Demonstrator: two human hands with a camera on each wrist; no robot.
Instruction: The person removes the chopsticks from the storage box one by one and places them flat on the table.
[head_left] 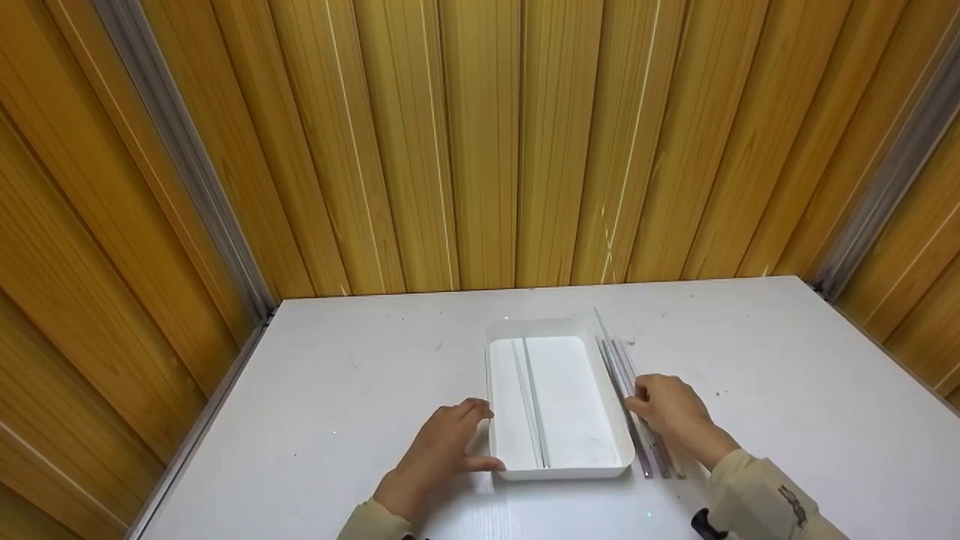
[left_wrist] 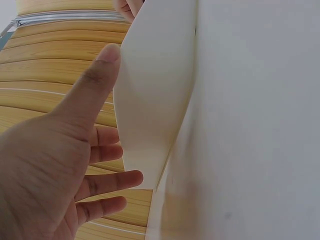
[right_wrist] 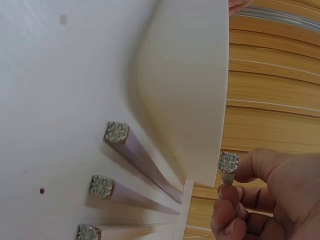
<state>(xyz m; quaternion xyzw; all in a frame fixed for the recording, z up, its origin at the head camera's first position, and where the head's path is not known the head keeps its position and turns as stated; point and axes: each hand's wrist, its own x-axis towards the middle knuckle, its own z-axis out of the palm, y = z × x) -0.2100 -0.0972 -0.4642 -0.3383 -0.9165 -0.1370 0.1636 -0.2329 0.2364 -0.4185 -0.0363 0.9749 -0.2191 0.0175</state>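
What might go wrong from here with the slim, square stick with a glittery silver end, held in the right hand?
The right hand pinches the slim stick, so it might twist or slip. Its glittery end appears close to the white rectangular tray, so it could knock the rim. Three similar sticks lie beside the tray, and the hand might nudge them.

The white, shallow rectangular tray (head_left: 562, 474) sits upright, left hand (head_left: 450, 435) at its near-left corner. Inside lies one slim greenish stick (head_left: 535, 401), lengthwise; the paler line beside it may be a reflection. Three purplish, glitter-ended sticks (right_wrist: 137, 199) lie along its right side; the right hand (head_left: 675, 409) pinches another glitter-ended stick (right_wrist: 228, 162).
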